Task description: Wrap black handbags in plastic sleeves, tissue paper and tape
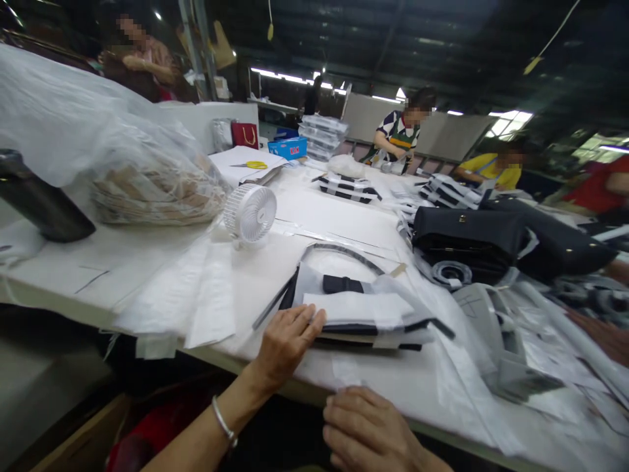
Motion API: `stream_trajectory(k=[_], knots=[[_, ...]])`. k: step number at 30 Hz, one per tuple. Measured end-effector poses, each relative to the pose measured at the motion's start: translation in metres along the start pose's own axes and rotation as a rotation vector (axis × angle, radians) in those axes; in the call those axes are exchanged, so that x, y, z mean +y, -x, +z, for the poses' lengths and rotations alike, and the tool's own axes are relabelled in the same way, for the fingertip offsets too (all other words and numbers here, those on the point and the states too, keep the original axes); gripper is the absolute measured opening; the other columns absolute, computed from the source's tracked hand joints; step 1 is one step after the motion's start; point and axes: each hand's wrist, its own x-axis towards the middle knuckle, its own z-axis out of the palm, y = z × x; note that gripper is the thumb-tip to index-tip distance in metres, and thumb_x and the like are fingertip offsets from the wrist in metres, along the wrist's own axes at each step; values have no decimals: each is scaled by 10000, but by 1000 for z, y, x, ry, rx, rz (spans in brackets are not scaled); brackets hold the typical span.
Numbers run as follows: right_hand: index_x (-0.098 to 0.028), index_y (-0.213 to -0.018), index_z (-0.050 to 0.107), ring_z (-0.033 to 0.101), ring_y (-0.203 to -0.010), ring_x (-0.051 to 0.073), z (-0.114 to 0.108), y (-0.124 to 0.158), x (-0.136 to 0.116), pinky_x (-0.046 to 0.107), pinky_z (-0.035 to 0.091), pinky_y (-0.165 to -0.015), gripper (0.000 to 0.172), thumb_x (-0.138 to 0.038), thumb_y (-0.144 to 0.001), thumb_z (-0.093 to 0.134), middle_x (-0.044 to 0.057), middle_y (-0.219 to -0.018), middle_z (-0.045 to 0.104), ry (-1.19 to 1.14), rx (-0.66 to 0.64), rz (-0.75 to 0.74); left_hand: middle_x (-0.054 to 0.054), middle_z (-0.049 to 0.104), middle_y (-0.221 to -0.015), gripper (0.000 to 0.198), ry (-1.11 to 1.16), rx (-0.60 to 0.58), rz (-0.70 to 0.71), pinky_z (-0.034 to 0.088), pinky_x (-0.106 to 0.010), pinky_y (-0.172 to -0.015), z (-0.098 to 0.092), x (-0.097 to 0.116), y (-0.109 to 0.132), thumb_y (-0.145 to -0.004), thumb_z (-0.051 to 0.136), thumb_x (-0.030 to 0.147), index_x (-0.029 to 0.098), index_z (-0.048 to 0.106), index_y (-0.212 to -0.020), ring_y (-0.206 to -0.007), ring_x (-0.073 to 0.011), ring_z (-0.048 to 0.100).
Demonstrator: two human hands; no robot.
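A flat black handbag [410, 337], partly covered in translucent wrapping, lies on the white table in front of me. On top of it are a white paper strip [354, 308] and a black buckle tab [343, 284], while its wrapped handle [339, 248] arches toward the back. My left hand [289, 337] has its fingers closed over the bag's near left corner; its thumb is hidden. By the table edge, my right hand [368, 423] is curled, fingers together, beside a clear film strip [348, 370]. Whatever those fingers hold is hidden.
A small white fan [250, 213] and plastic sleeves [213, 295] are to the left. A grey tape dispenser [496, 341] and black bags [466, 233] stand right. Yellow scissors [255, 164] lie farther back. Several people work beyond, including one in patterned clothing [398, 134].
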Motion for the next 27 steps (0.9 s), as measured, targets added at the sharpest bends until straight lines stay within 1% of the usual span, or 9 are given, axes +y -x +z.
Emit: stream_trajectory(k=[2, 4, 7, 9, 13, 16, 18, 22, 27], knots=[[-208, -1221, 615, 711, -936, 225, -19, -6, -1, 363, 576, -858, 350, -143, -878, 603, 92, -1001, 762, 62, 50, 110, -80, 712, -1149, 306, -22, 4, 49, 504, -347, -828, 4, 11, 0, -967, 469, 133, 185, 603, -1238, -1031, -224, 655], [-234, -1165, 650, 700, -955, 225, -39, -17, 13, 366, 560, -872, 319, -114, -875, 594, 85, -1029, 748, 105, 128, 250, -102, 699, -1167, 310, -31, -17, 59, 504, -355, -837, 6, 20, 2, -984, 435, 145, 169, 599, -1246, -1054, -230, 645], [-250, -999, 717, 697, -908, 223, -59, -38, 59, 349, 547, -842, 175, -198, -910, 575, 64, -955, 745, 126, 239, 473, -129, 677, -1198, 333, -53, -55, 64, 506, -373, -871, 5, 27, 4, -984, 416, 140, 148, 583, -1272, -1087, -240, 631], [-243, -874, 741, 696, -855, 232, -63, -56, 99, 356, 536, -827, 173, -285, -907, 576, 55, -887, 747, 104, 219, 676, -137, 668, -1213, 354, -66, -73, 61, 507, -381, -891, 4, 29, 5, -982, 395, 131, 141, 574, -1287, -1106, -245, 622], [-210, -676, 732, 680, -693, 229, -43, -95, 184, 339, 525, -705, 171, -328, -787, 680, 31, -660, 700, -69, -40, 1107, -130, 677, -1207, 355, -67, -50, 40, 511, -375, -899, 3, 31, 5, -980, 383, 118, 136, 598, -1262, -1114, -248, 620], [-198, -531, 650, 582, -459, 181, -12, -116, 233, 304, 488, -513, 291, -411, -693, 765, -9, -417, 549, -164, -116, 1233, -131, 684, -1193, 349, -50, -38, 29, 516, -375, -893, 5, 31, 6, -976, 394, 113, 128, 611, -1248, -1110, -252, 624], [-212, -495, 597, 514, -390, 141, 10, -123, 254, 264, 446, -442, 329, -427, -614, 815, -51, -352, 473, -227, -120, 1277, -130, 685, -1193, 347, -40, -36, 26, 518, -372, -893, 6, 30, 8, -975, 402, 115, 131, 616, -1248, -1111, -249, 623], [-217, -489, 548, 471, -376, 107, 37, -127, 264, 221, 378, -398, 301, -306, -568, 825, -64, -372, 483, -351, -44, 1288, -122, 680, -1207, 337, -19, -35, -1, 522, -373, -899, 8, 31, 11, -972, 434, 128, 145, 615, -1256, -1129, -249, 616], [-182, -672, 647, 617, -536, 155, 32, -132, 238, 253, 474, -503, 118, -283, -684, 706, 26, -593, 670, -546, 88, 1214, -115, 669, -1228, 343, 10, -58, -10, 518, -377, -915, 9, 31, 11, -980, 418, 135, 157, 604, -1268, -1131, -242, 613]])
